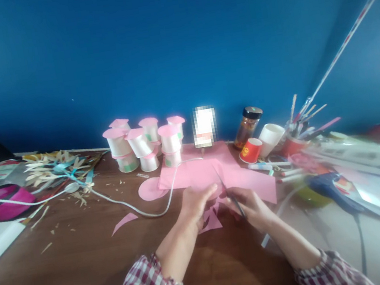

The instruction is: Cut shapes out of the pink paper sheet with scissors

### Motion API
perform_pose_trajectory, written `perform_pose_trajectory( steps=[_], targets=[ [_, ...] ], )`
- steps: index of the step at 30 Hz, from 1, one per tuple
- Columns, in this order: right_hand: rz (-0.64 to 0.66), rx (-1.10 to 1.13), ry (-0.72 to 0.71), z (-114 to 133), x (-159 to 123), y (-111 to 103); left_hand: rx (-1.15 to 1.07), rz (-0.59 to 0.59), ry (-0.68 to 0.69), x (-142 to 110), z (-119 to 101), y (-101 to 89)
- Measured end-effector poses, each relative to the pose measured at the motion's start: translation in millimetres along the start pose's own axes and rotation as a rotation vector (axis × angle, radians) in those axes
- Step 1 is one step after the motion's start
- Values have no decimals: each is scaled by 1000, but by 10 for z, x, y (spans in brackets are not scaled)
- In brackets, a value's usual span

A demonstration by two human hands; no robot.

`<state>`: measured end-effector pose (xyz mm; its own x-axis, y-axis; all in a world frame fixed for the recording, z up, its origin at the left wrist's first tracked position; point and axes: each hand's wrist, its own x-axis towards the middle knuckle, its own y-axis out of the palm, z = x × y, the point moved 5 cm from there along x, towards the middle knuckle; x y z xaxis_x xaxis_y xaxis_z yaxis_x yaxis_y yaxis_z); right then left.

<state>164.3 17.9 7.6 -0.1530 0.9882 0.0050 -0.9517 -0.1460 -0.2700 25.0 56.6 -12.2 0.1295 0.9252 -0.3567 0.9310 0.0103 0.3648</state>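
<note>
Pink paper, a thin piece cut to an irregular outline [221, 192], is located between the two hands. The left hand [197, 203] has its thumb laid over this piece, pinching it against the fingers, which are largely concealed. The right hand [250, 206] has its fingers closed around a slim, dark, pointed tool [237, 204]; blur prevents firm identification of its type. The tool's narrow end points away from the wearer, over the paper.

Directly beyond the grip, flat pink sheets of paper [255, 181] overlap on the brown wooden table [89, 281]. Left of the grip lie a round pink paper disc [149, 189], partly beside the sheets, and, nearer the wearer, a curved pink paper scrap [125, 221]. A white cable [131, 208] loops between disc and scrap.

Beyond and left of the grip stand white cups with pink paper tops [140, 143], some stacked in pairs. Beyond and right are noted a brown glass jar with a dark lid [245, 128], a small red cup with yellow marking [250, 150], tilted, and a plain white cylinder [272, 138], leaning.
</note>
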Motion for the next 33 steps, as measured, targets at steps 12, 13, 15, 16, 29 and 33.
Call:
perform_pose_trajectory(
  steps=[12, 13, 15, 16, 29, 33],
  targets=[
    [-9, -17, -8, 14, 6, -13, 32, 30, 14, 24, 4, -19],
    [-10, -18, 0, 6, 6, -16, 36, 30, 13, 19, -3, -17],
    [-12, -19, 12, -10, 3, -24, 42, 25, 11, 2, -23, -7],
    [-13, -20, 14, -14, 1, -28, 44, 17, 10, -10, -36, -2],
    [-11, -37, 24, 5, -4, -31, 66, -23, 21, -61, -112, 15],
    [-18, -29, 40, -3, 0, -32, 59, -1, 21, -47, -97, 10]
  ],
)
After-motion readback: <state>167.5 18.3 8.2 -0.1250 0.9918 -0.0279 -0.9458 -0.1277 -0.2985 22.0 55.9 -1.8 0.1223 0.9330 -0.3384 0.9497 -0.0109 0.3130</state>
